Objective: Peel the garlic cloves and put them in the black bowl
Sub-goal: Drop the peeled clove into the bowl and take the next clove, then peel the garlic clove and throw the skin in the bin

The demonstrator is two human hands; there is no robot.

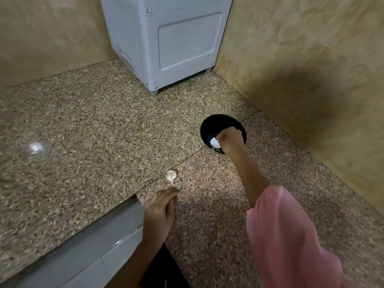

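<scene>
Garlic clove [171,176], unpeeled, lies on the speckled counter [93,132] in front of you, well apart from the bowl. Just below it, your left hand [161,207] points toward it with fingers straight and pressed together, holding nothing. Blur hides whether the tips touch the clove's tail. Farther back, a white appliance [166,42] stands in the corner. To the right, the black bowl [220,121] sits on the counter near the tiled wall [311,59]. Your right hand [229,140] hangs over the bowl's near side, fingers curled, pinching a white peeled clove [214,142] inside the rim. A pink sleeve [291,235] covers that arm above the elbow.
</scene>
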